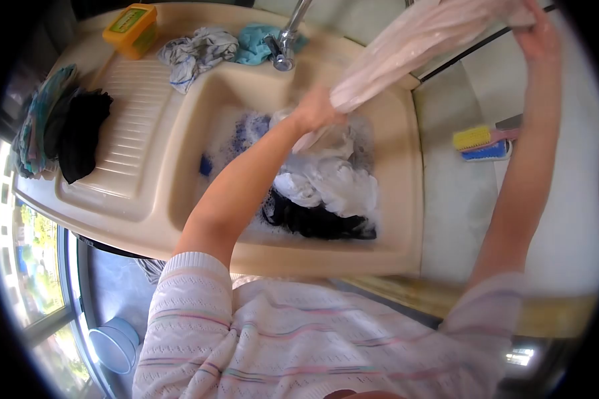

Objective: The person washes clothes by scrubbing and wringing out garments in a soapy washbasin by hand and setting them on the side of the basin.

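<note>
A wet pale pink cloth (412, 50) is stretched diagonally between my two hands above the sink (402, 173). My left hand (319, 110) is closed round its lower end, over the basin. At the upper right my right hand (538, 30) is raised and grips the other end. Below, white garments (333, 179), a black garment (323, 219) and blue fabric (249, 130) lie in soapy water.
Dark and teal clothes (83, 133) are piled on the ribbed drainboard (130, 126) at left. An orange tub (132, 30), a grey cloth (203, 53), a teal cloth (251, 45) and the faucet (284, 60) line the back. Brushes (476, 138) lie right; a blue bucket (113, 347) stands lower left.
</note>
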The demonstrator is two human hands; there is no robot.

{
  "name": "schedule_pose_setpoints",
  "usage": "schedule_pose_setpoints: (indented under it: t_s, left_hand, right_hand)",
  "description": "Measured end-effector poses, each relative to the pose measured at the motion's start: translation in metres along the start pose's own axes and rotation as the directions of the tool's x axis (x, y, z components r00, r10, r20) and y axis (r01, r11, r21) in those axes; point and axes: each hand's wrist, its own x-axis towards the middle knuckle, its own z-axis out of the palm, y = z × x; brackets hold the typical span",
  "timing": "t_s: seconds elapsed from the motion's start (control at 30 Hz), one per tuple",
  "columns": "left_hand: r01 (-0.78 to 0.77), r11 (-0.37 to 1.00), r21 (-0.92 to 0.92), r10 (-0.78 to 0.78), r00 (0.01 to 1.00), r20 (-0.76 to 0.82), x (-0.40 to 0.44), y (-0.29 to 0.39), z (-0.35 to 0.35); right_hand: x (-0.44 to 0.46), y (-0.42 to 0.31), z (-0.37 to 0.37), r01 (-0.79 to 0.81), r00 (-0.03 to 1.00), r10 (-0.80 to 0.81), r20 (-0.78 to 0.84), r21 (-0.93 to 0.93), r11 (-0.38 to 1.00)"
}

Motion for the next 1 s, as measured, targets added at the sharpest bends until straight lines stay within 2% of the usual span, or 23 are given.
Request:
schedule_pose_setpoints:
  t_s: [0.03, 0.1, 0.13, 0.17, 0.2, 0.27, 0.3, 0.37, 0.43, 0.53, 0.63, 0.67, 0.73, 0.77, 0.8, 0.83, 0.87, 0.9, 0.93, 0.97, 1.0]
  left_hand:
    - [0.064, 0.996, 0.055, -0.063, 0.998, -0.018, 0.002, -0.024, 0.003]
    - [0.204, 0.957, 0.209, -0.199, 0.979, -0.044, -0.001, -0.073, 0.007]
    - [0.273, 0.912, 0.306, -0.268, 0.962, -0.059, -0.006, -0.089, 0.006]
    - [0.322, 0.866, 0.382, -0.322, 0.944, -0.068, -0.008, -0.107, 0.011]
    - [0.368, 0.811, 0.456, -0.375, 0.924, -0.078, -0.011, -0.125, 0.018]
    - [0.403, 0.723, 0.561, -0.441, 0.894, -0.074, -0.019, -0.138, 0.027]
    - [0.396, 0.698, 0.596, -0.456, 0.888, -0.056, -0.024, -0.140, 0.032]
    - [0.377, 0.672, 0.638, -0.468, 0.883, -0.029, -0.030, -0.149, 0.039]
    - [0.354, 0.670, 0.653, -0.463, 0.887, -0.006, -0.035, -0.163, 0.047]
    - [0.251, 0.648, 0.719, -0.434, 0.898, 0.077, -0.032, -0.198, 0.065]
    - [0.011, 0.601, 0.799, -0.332, 0.913, 0.238, -0.037, -0.260, 0.086]
    - [0.113, 0.653, 0.749, -0.360, 0.916, 0.176, -0.036, -0.243, 0.078]
    - [0.298, 0.736, 0.608, -0.417, 0.907, 0.059, -0.028, -0.171, 0.045]
    - [0.209, 0.788, 0.579, -0.292, 0.955, 0.053, -0.024, -0.154, 0.037]
    - [0.119, 0.829, 0.547, -0.170, 0.985, 0.043, -0.018, -0.136, 0.028]
    - [0.113, 0.859, 0.499, -0.163, 0.985, 0.057, -0.007, -0.095, 0.013]
    - [0.107, 0.889, 0.446, -0.154, 0.986, 0.070, 0.007, -0.052, 0.002]
    - [0.002, 0.944, 0.329, -0.012, 0.999, 0.030, 0.018, -0.026, 0.000]
    - [-0.108, 0.954, 0.281, 0.116, 0.993, -0.013, 0.027, 0.004, -0.003]
    - [-0.187, 0.956, 0.226, 0.189, 0.982, 0.014, 0.032, 0.038, -0.009]
    - [-0.265, 0.950, 0.168, 0.262, 0.964, 0.040, 0.037, 0.067, -0.015]
  right_hand:
    - [0.005, 0.036, -0.030, -0.145, 0.983, 0.139, -0.116, -0.039, 0.989]
    - [-0.003, 0.118, -0.083, -0.438, 0.851, 0.391, -0.351, -0.063, 0.897]
    - [-0.037, 0.146, -0.075, -0.443, 0.868, 0.391, -0.305, -0.119, 0.889]
    - [-0.053, 0.195, -0.099, -0.534, 0.843, 0.514, -0.159, -0.130, 0.835]
    - [-0.080, 0.235, -0.091, -0.610, 0.789, 0.553, -0.267, -0.230, 0.759]
    - [-0.136, 0.317, -0.091, -0.653, 0.757, 0.595, -0.268, -0.329, 0.682]
    - [-0.163, 0.349, -0.079, -0.689, 0.724, 0.586, -0.363, -0.369, 0.624]
    - [-0.214, 0.424, -0.086, -0.445, 0.890, 0.321, -0.324, -0.769, 0.459]
    - [-0.249, 0.447, -0.067, -0.518, 0.788, 0.480, -0.385, -0.836, 0.180]
    - [-0.290, 0.475, -0.054, -0.680, 0.489, 0.731, -0.475, -0.733, -0.022]
    - [-0.305, 0.505, -0.079, -0.653, 0.446, 0.777, -0.445, -0.755, -0.058]
    - [-0.288, 0.487, -0.079, -0.432, 0.403, 0.839, -0.366, -0.884, -0.178]
    - [-0.268, 0.454, -0.082, -0.392, 0.485, 0.850, -0.206, -0.920, 0.000]
    - [-0.259, 0.437, -0.084, -0.361, 0.524, 0.843, -0.121, -0.928, 0.091]
    - [-0.252, 0.422, -0.086, -0.416, 0.602, 0.799, 0.006, -0.851, 0.320]
    - [-0.245, 0.406, -0.086, -0.440, 0.686, 0.719, 0.115, -0.721, 0.536]
    - [-0.217, 0.354, -0.062, -0.466, 0.654, 0.723, 0.222, -0.635, 0.616]
    - [-0.183, 0.295, -0.035, -0.494, 0.623, 0.711, 0.326, -0.541, 0.681]
    - [-0.163, 0.264, -0.027, -0.349, 0.699, 0.581, 0.417, -0.509, 0.786]
    - [-0.146, 0.240, -0.020, -0.194, 0.749, 0.435, 0.500, -0.461, 0.866]
    - [-0.130, 0.217, -0.014, -0.124, 0.789, 0.338, 0.513, -0.406, 0.905]
